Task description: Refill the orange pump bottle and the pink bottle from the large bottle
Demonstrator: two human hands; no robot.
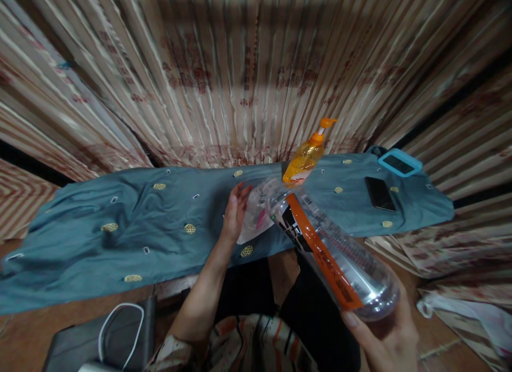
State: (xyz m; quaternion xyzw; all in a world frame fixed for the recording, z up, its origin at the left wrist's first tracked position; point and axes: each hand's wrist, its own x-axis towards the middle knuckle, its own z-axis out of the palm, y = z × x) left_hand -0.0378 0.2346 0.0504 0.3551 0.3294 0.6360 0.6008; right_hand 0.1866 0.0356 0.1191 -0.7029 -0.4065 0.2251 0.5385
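Note:
My right hand (388,334) grips the base end of a large clear plastic bottle (352,249) with an orange and black label. The bottle is tilted, its far end pointing up and left toward the cloth. Beyond that end, partly overlapped by it, lies a see-through plastic item (254,215) with a pink patch; its exact kind is unclear. My left hand (236,212) is at the left side of this item, fingers apart and slightly bent. Whether it touches the plastic I cannot tell. A pump bottle (302,161) of orange-yellow liquid stands just behind.
A teal patterned cloth (168,212) covers the long, narrow surface in front of me. A black phone (380,193) and a blue-framed object (400,162) lie on its right. Striped curtains (224,84) hang close behind. A grey box (128,329) with a white cable is low left.

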